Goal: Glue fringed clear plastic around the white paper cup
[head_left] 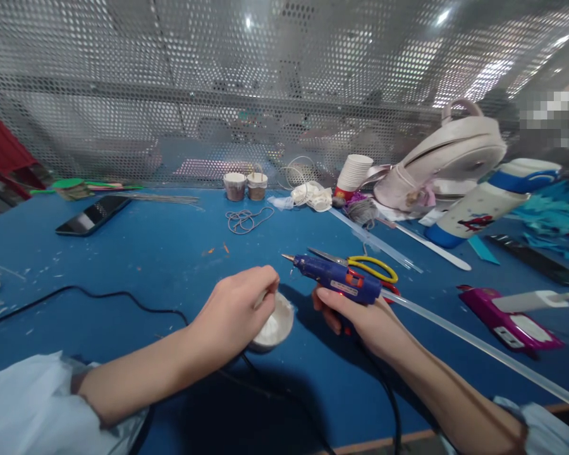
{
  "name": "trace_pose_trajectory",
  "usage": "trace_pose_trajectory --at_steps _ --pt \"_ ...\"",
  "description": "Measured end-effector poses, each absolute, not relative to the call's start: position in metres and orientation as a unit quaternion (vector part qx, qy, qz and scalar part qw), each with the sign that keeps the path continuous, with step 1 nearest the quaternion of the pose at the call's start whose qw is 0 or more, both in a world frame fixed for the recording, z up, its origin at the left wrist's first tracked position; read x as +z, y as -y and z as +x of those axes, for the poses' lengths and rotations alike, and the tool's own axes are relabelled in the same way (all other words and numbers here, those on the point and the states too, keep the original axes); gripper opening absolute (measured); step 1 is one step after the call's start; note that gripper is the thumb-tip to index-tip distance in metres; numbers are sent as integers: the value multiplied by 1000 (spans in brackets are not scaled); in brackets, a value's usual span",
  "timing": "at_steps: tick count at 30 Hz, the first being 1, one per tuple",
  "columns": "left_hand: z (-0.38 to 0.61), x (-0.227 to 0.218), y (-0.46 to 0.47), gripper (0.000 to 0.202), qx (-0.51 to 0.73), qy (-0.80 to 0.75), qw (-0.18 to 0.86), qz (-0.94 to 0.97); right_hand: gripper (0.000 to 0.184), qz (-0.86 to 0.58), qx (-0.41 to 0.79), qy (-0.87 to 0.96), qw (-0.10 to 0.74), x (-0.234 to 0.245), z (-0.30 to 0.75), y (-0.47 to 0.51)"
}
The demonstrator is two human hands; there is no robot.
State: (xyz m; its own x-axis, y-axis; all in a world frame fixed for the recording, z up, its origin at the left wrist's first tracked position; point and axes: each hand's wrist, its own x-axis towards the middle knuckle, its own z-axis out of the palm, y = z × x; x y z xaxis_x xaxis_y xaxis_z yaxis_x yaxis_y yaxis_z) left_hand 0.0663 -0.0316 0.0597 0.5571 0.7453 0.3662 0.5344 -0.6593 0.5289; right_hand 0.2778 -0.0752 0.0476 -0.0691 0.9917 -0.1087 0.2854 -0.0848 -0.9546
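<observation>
My left hand (239, 309) is closed around the rim of a small white paper cup (275, 325) that lies tilted on the blue table (161, 265). My right hand (360, 319) grips a blue hot glue gun (336, 278) with its nozzle pointing left, toward the cup. A long clear glue stick (478, 344) runs out of the back of the gun to the right. The gun's black cord (99, 296) trails across the table to the left. Yellow-handled scissors (365, 265) lie just behind the gun.
A black phone (92, 215) lies at the far left. Two small cups (245, 185), a coil of string (246, 220), stacked paper cups (353, 174), a pale bag (448, 158), a white and blue bottle (493, 199) and a magenta glue gun (507, 319) stand around. A perforated metal screen (265, 82) closes the back.
</observation>
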Motion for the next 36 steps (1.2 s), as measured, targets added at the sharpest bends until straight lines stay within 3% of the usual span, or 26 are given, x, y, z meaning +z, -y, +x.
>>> trace_pose_trajectory --at_steps 36 --pt "66 68 30 13 247 -392 211 861 39 -570 466 565 373 47 278 74"
